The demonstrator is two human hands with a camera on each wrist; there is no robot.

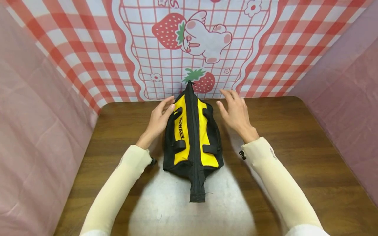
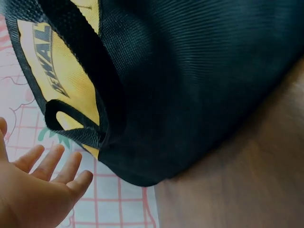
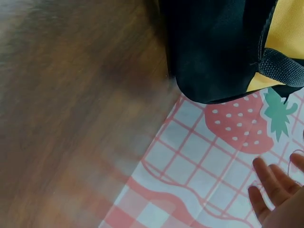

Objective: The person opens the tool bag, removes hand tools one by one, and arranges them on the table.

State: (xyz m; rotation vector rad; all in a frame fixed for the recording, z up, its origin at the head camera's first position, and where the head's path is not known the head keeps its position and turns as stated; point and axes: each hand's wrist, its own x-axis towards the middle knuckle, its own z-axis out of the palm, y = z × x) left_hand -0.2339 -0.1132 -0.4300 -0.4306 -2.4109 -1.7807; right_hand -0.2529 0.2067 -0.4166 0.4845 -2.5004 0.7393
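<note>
"Bag [image 1: 194, 127] posn & grips?"

"Mid of bench [image 1: 307, 144], far side, by wall cloth [image 1: 265, 65]. L grip [image 1: 158, 119] & R grip [image 1: 235, 113] flank it, both spread, nothing held; L poss. grazing its side, hard to tell."

"Risks?"

"Uneven push, L vs. R, could tip it or shove it into cloth; loose handles [image 1: 210, 149] might snag either grip."

The right hand [image 3: 284, 206], its fingers slightly parted, is apart from the black and yellow bag [image 3: 213, 47]. This bag rests on the brown desk [image 3: 85, 95], beside a checked cloth [image 3: 187, 149] with a printed red strawberry [image 3: 237, 126].
</note>
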